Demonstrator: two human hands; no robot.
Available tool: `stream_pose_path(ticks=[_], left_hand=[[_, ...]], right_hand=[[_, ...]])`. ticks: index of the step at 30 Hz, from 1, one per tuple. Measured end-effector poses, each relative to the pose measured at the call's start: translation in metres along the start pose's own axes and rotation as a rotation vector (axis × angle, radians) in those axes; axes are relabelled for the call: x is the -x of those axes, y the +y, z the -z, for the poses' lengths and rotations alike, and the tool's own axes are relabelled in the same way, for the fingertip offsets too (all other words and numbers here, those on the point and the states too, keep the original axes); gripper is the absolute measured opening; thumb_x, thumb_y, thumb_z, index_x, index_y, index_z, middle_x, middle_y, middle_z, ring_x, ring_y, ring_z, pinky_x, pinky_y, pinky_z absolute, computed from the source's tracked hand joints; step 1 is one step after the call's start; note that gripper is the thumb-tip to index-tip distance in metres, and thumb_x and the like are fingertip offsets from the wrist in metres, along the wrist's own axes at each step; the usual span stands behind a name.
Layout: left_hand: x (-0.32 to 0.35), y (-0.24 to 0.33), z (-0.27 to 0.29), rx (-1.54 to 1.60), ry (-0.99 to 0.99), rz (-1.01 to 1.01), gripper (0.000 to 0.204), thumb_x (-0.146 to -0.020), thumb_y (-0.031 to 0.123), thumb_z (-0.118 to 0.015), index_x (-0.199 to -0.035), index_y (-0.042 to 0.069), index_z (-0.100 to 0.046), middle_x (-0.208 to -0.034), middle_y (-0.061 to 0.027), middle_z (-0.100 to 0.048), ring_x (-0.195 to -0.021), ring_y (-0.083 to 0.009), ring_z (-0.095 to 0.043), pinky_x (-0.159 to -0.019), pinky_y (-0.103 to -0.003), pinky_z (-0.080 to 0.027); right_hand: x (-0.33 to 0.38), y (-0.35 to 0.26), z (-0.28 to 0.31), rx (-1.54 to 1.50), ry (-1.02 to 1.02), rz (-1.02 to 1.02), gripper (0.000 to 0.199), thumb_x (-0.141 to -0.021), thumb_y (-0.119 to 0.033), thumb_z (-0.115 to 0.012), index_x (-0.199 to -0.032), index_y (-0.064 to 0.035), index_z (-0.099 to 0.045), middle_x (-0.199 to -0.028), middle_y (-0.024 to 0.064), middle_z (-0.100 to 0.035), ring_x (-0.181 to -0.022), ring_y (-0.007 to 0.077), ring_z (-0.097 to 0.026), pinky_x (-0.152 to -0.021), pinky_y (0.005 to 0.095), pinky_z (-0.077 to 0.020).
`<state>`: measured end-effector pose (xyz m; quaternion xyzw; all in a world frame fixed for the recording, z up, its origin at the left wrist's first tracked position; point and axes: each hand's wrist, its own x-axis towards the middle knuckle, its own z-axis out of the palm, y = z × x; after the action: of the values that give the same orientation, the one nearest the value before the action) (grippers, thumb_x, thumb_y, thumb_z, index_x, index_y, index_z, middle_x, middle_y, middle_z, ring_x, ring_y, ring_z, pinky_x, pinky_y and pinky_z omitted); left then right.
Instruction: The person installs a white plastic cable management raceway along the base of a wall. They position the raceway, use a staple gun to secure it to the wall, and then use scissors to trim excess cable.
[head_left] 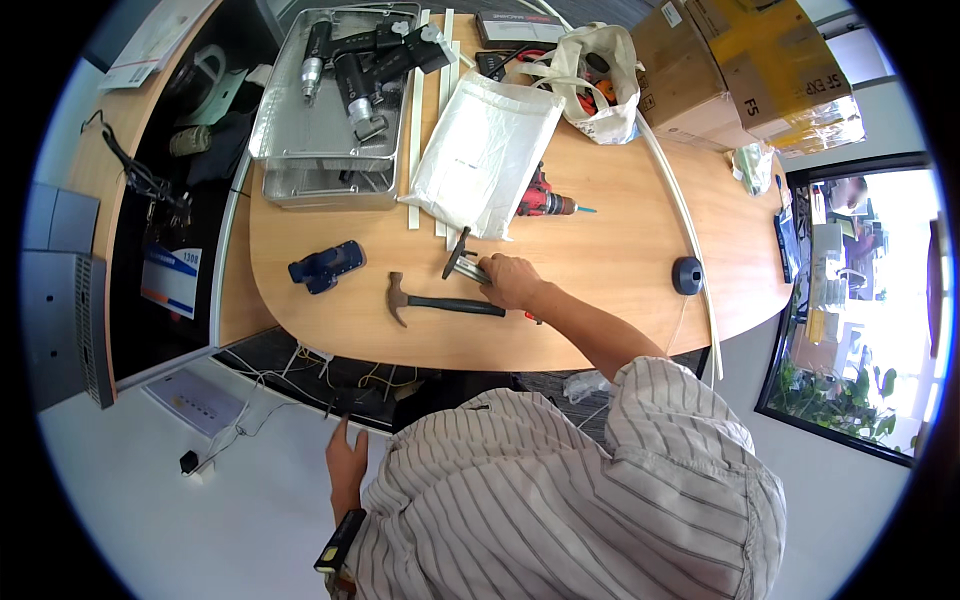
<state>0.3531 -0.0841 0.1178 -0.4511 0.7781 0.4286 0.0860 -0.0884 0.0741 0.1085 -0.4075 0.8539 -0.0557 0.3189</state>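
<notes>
My right hand (512, 282) reaches over the table and grips a tool with a flat silver bar and a black crosspiece (457, 254); its exact kind is unclear. Just in front of that hand lies a claw hammer (455, 304), head to the left, its dark handle ending below my fingers. A dark blue strap-like piece (327, 267) rests farther left. Beyond my hand, a red drill (545, 200) with a thin bit is partly covered by a white padded envelope (487, 150). My left hand (347, 465) hangs low beside my body, fingers apart, with nothing visible in it.
A metal wire basket (275, 130) of black power tools stands at the far left of the table (600, 250). White strips (416, 150) lie beside it. A tote bag (600, 90), cardboard boxes (690, 75), a black round object (687, 275) and a long white strip (672, 185) occupy the right.
</notes>
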Motion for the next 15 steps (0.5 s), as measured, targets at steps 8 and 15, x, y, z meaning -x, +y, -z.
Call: stream_pose_path(ticks=[8, 15], left_hand=[[0.119, -0.21, -0.052, 0.021, -0.181, 0.411, 0.051, -0.091, 0.029, -0.064, -0.128, -0.004, -0.055, -0.12, -0.0262, -0.063, -0.109, -0.037, -0.062, -0.091, -0.038, -0.05], [0.125, -0.246, -0.065, 0.011, -0.159, 0.352, 0.051, -0.091, 0.03, -0.064, -0.129, -0.004, -0.055, -0.118, -0.0248, -0.064, -0.106, -0.0352, -0.064, -0.089, -0.037, -0.05]], right_hand=[[-0.025, 0.015, -0.027, 0.042, -0.052, 0.011, 0.034, -0.086, -0.024, -0.063, -0.115, -0.0081, -0.057, -0.106, 0.0178, -0.06, -0.097, 0.0369, -0.064, -0.083, 0.0488, -0.0521], [-0.021, 0.007, -0.029, 0.114, -0.045, 0.076, 0.033, -0.087, -0.021, -0.062, -0.117, -0.0094, -0.057, -0.108, 0.0154, -0.059, -0.102, 0.0337, -0.062, -0.083, 0.0492, -0.052]])
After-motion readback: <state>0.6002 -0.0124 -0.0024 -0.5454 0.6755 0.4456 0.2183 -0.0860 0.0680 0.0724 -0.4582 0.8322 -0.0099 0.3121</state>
